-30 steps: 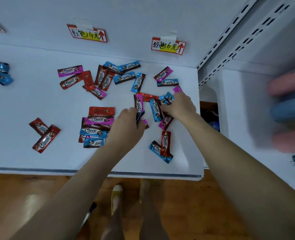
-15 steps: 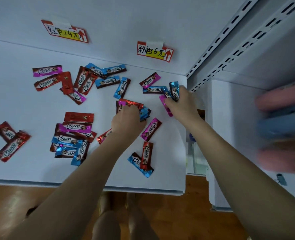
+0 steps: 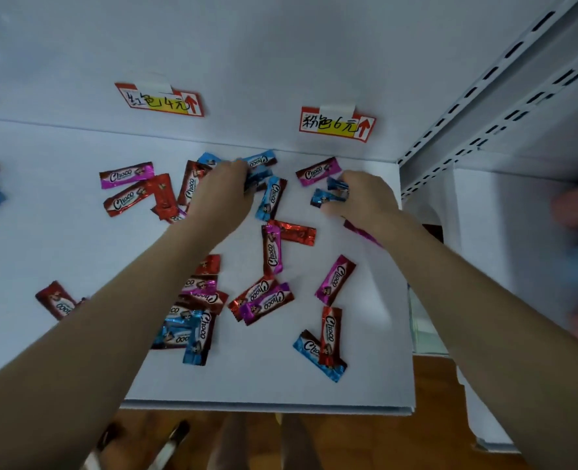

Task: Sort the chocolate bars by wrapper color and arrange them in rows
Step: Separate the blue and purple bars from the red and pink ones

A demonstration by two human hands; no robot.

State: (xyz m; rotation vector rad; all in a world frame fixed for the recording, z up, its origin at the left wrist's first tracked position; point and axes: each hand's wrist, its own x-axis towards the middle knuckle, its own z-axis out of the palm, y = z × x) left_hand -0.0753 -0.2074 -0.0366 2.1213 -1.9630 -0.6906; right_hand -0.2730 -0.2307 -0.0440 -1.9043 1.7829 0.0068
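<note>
— What lay on the shelf [image 3: 77,239]?
— Chocolate bars [image 3: 272,252], colours mixed, scattered from nine to five o'clock. Left grip [image 3: 224,195], at twelve, curled over rear bars [image 3: 260,161]; hold unclear. Right grip [image 3: 365,198], at two, clutched blue bars [image 3: 324,197].

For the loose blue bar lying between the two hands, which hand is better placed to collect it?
Left, probably. The left hand sits right beside the blue bar, while the right hand is farther off and occupied, pinching other blue bars.
</note>
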